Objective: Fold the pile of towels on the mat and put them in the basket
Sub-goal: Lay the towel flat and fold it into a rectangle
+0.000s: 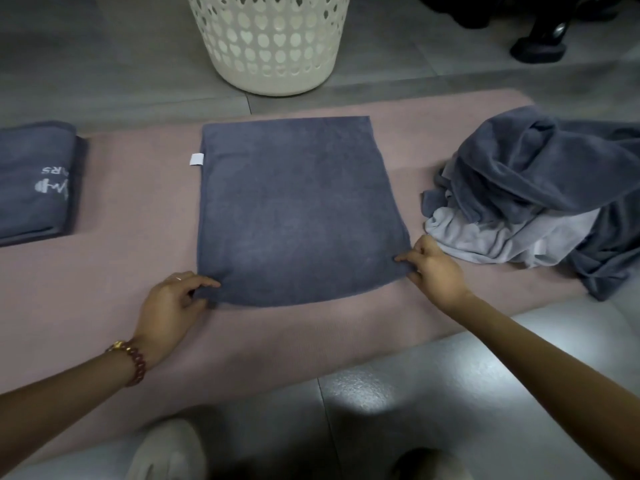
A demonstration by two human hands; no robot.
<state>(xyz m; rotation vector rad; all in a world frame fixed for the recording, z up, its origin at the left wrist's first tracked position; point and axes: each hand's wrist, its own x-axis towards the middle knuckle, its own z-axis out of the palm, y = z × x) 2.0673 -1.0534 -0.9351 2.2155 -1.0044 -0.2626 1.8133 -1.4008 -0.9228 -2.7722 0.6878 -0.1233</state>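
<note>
Towel [298, 209], near corners in left hand [169, 306], right hand [436, 268]

A dark grey towel [298, 209] lies flat on the middle of the pink mat [277, 341], a white tag [197, 159] at its left edge. A folded towel [34, 181] sits at the mat's left end, and the crumpled grey pile [540, 199] at its right. The white perforated basket [273, 43] stands upright beyond the far edge.
</note>
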